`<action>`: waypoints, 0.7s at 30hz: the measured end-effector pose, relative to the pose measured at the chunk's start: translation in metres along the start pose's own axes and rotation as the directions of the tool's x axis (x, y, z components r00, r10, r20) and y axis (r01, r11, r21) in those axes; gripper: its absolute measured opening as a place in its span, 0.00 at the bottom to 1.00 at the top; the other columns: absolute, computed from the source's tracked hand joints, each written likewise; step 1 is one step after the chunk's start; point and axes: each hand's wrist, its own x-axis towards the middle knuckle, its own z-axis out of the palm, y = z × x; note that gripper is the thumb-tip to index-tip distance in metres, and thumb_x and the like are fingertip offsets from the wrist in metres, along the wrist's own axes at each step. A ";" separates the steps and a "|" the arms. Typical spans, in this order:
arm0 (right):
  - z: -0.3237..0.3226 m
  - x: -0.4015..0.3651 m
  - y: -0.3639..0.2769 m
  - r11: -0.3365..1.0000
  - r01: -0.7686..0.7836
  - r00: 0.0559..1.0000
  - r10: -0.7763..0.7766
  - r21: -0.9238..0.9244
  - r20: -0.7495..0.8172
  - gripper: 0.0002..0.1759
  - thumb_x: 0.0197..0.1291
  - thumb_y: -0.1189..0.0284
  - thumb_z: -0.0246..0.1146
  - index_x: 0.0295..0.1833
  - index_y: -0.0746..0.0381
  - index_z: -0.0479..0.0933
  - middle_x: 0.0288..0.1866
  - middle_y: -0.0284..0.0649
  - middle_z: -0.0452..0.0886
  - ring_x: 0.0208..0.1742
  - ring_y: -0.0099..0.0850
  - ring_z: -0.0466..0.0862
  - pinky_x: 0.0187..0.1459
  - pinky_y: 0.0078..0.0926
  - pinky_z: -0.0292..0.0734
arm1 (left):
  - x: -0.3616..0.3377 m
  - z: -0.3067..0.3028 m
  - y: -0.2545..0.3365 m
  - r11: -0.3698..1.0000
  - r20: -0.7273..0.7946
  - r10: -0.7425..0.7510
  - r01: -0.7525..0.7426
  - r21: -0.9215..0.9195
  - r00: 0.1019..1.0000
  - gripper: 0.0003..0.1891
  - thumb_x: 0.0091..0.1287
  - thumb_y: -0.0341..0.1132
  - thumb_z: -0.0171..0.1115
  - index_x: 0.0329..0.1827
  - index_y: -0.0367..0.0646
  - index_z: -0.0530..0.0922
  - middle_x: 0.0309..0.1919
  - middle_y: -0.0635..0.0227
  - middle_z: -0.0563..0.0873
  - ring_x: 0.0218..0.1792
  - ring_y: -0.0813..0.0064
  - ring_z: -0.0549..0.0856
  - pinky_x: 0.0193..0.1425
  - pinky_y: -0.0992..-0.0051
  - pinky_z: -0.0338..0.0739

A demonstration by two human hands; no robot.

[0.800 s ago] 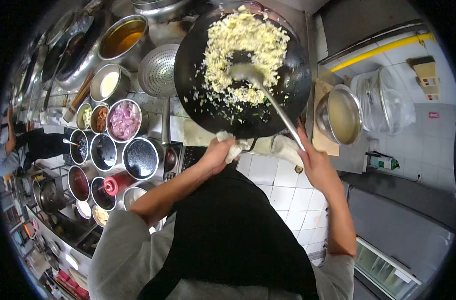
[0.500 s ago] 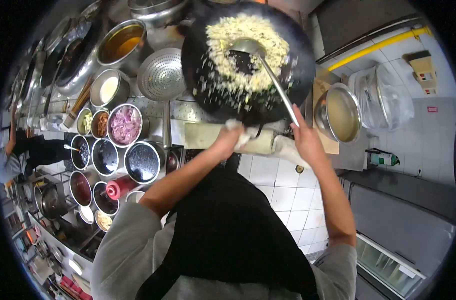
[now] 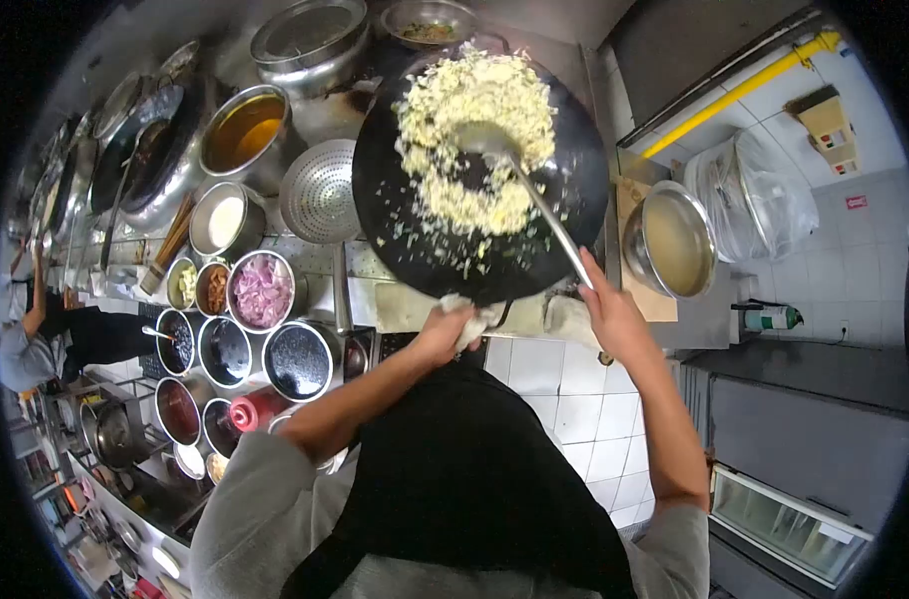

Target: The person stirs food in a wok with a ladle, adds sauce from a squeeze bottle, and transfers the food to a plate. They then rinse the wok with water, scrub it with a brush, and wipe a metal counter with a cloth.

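A large black wok [image 3: 576,165] is in front of me, holding a heap of finely chopped pale yellow and white food [image 3: 519,95] with smaller bits scattered toward the near side. My left hand [image 3: 445,334] is closed round a whitish cloth [image 3: 462,307] at the wok's near rim, where a dark loop handle [image 3: 504,311] shows beside it. My right hand [image 3: 614,317] grips the long metal handle of a ladle [image 3: 554,222]. The ladle's bowl rests in the middle of the food, angled down to the left.
Left of the wok lie a perforated strainer [image 3: 320,192], a pot of amber liquid [image 3: 245,132], a bowl of chopped onion [image 3: 262,290] and several sauce pots. A metal bowl of cloudy liquid [image 3: 677,243] stands on the right. Another person [image 3: 95,334] is at far left.
The wok and my left hand have come toward me. The food, blurred and tossed earlier, lies more settled. My right hand keeps its hold on the ladle, lower in view.
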 end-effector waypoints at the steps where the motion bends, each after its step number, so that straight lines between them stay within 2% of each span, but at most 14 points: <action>1: -0.009 -0.016 -0.004 1.000 0.011 0.999 -0.012 0.026 0.043 0.28 0.65 0.70 0.52 0.70 0.51 0.58 0.34 0.63 0.77 0.32 0.59 0.77 0.36 0.49 0.72 | -0.017 0.001 0.010 0.999 0.016 0.019 -0.018 -0.044 1.000 0.09 0.66 0.32 0.52 0.41 0.33 0.72 0.29 0.57 0.80 0.21 0.69 0.80 0.17 0.70 0.73; 3: -0.028 -0.037 0.001 0.997 0.045 0.995 -0.049 0.058 0.081 0.28 0.65 0.70 0.53 0.70 0.50 0.58 0.33 0.62 0.77 0.33 0.59 0.78 0.37 0.48 0.72 | -0.031 0.018 0.054 0.990 0.018 -0.003 0.006 -0.141 1.000 0.08 0.66 0.34 0.52 0.41 0.37 0.72 0.30 0.60 0.80 0.23 0.71 0.79 0.19 0.72 0.73; 4: -0.036 -0.041 0.006 0.993 0.108 0.988 -0.113 0.057 0.107 0.28 0.65 0.70 0.53 0.70 0.50 0.58 0.34 0.61 0.78 0.34 0.59 0.78 0.37 0.48 0.72 | -0.030 0.030 0.082 0.964 -0.050 -0.076 0.060 -0.260 0.996 0.07 0.66 0.36 0.53 0.40 0.42 0.72 0.32 0.63 0.80 0.27 0.72 0.78 0.21 0.74 0.73; 6: -0.045 -0.033 -0.002 0.995 -0.015 0.977 -0.005 0.095 0.213 0.27 0.65 0.70 0.53 0.70 0.49 0.60 0.38 0.62 0.78 0.39 0.58 0.78 0.41 0.45 0.72 | 0.009 0.036 0.118 0.952 0.005 -0.061 0.060 -0.301 0.998 0.06 0.68 0.36 0.51 0.39 0.44 0.72 0.32 0.67 0.80 0.27 0.73 0.77 0.24 0.76 0.74; 9: 0.001 0.015 0.022 0.997 -0.060 0.994 0.056 0.043 0.089 0.27 0.65 0.70 0.53 0.70 0.49 0.59 0.45 0.61 0.77 0.40 0.58 0.78 0.41 0.42 0.73 | 0.050 0.031 0.064 0.990 0.014 0.006 -0.004 -0.144 1.000 0.08 0.68 0.37 0.52 0.40 0.42 0.73 0.31 0.65 0.80 0.26 0.70 0.79 0.22 0.71 0.76; 10: 0.006 0.015 0.023 0.997 -0.067 0.996 0.064 0.044 0.068 0.27 0.65 0.70 0.53 0.70 0.49 0.59 0.45 0.61 0.77 0.40 0.58 0.78 0.41 0.42 0.73 | 0.051 0.023 0.040 0.995 -0.031 -0.064 0.062 -0.080 0.997 0.08 0.68 0.36 0.53 0.42 0.41 0.74 0.32 0.64 0.80 0.28 0.69 0.80 0.21 0.69 0.76; 11: 0.010 0.015 0.022 0.992 -0.013 1.000 0.010 0.125 0.026 0.28 0.65 0.70 0.54 0.70 0.51 0.58 0.44 0.60 0.77 0.37 0.57 0.79 0.40 0.41 0.73 | 0.041 0.015 0.021 0.998 -0.078 -0.055 0.051 -0.044 0.995 0.07 0.67 0.34 0.54 0.42 0.40 0.74 0.32 0.63 0.80 0.28 0.70 0.81 0.19 0.69 0.75; 12: 0.009 0.016 0.020 0.978 0.053 0.999 -0.050 0.202 -0.018 0.29 0.65 0.71 0.54 0.71 0.52 0.57 0.44 0.60 0.78 0.34 0.56 0.80 0.38 0.41 0.74 | 0.028 0.003 0.008 0.999 -0.003 -0.029 0.029 -0.042 1.000 0.07 0.66 0.32 0.54 0.42 0.39 0.73 0.32 0.62 0.80 0.27 0.69 0.80 0.18 0.68 0.74; 15: -0.013 -0.007 0.009 0.815 -0.263 0.937 0.086 0.516 0.340 0.29 0.64 0.69 0.56 0.70 0.57 0.58 0.35 0.54 0.80 0.29 0.32 0.83 0.31 0.29 0.77 | -0.004 0.002 0.026 0.999 0.005 -0.042 0.043 -0.027 0.999 0.06 0.64 0.30 0.52 0.40 0.37 0.71 0.28 0.60 0.78 0.22 0.68 0.79 0.17 0.71 0.73; 16: -0.010 -0.012 0.016 0.810 -0.265 0.941 0.100 0.523 0.323 0.29 0.64 0.69 0.56 0.70 0.57 0.58 0.35 0.54 0.80 0.29 0.32 0.83 0.31 0.29 0.77 | -0.009 0.009 0.040 0.997 -0.003 -0.001 0.001 -0.083 1.000 0.06 0.65 0.31 0.51 0.39 0.38 0.71 0.27 0.61 0.78 0.20 0.69 0.77 0.18 0.72 0.72; 17: -0.004 -0.017 0.025 0.775 -0.272 0.946 0.106 0.570 0.308 0.30 0.63 0.70 0.56 0.70 0.58 0.58 0.29 0.47 0.77 0.26 0.27 0.80 0.27 0.25 0.75 | -0.013 0.017 0.054 0.989 -0.018 0.040 -0.043 -0.142 0.999 0.06 0.65 0.31 0.51 0.39 0.38 0.71 0.26 0.62 0.78 0.19 0.70 0.76 0.18 0.73 0.71; 18: -0.002 -0.019 0.029 0.742 -0.272 0.950 0.106 0.613 0.293 0.30 0.63 0.71 0.56 0.70 0.58 0.58 0.24 0.39 0.74 0.24 0.21 0.77 0.23 0.21 0.73 | -0.014 0.028 0.074 0.985 -0.037 -0.028 0.021 -0.169 0.999 0.06 0.67 0.35 0.48 0.36 0.44 0.70 0.28 0.65 0.77 0.21 0.73 0.73 0.19 0.74 0.67; 19: -0.005 -0.020 0.026 0.742 -0.265 0.953 0.105 0.616 0.283 0.30 0.63 0.71 0.56 0.70 0.58 0.58 0.24 0.39 0.74 0.24 0.21 0.77 0.23 0.21 0.73 | -0.009 0.026 0.085 0.984 0.034 -0.033 0.039 -0.172 0.999 0.06 0.68 0.35 0.47 0.35 0.45 0.69 0.29 0.66 0.76 0.22 0.73 0.72 0.19 0.74 0.66; 21: -0.018 -0.015 0.014 0.932 -0.266 0.947 0.205 0.246 0.248 0.27 0.62 0.71 0.57 0.67 0.64 0.62 0.33 0.47 0.80 0.23 0.26 0.80 0.24 0.25 0.76 | -0.002 0.038 0.098 0.982 0.010 -0.008 0.010 -0.189 1.000 0.05 0.68 0.36 0.47 0.36 0.46 0.69 0.29 0.66 0.76 0.22 0.72 0.73 0.19 0.74 0.66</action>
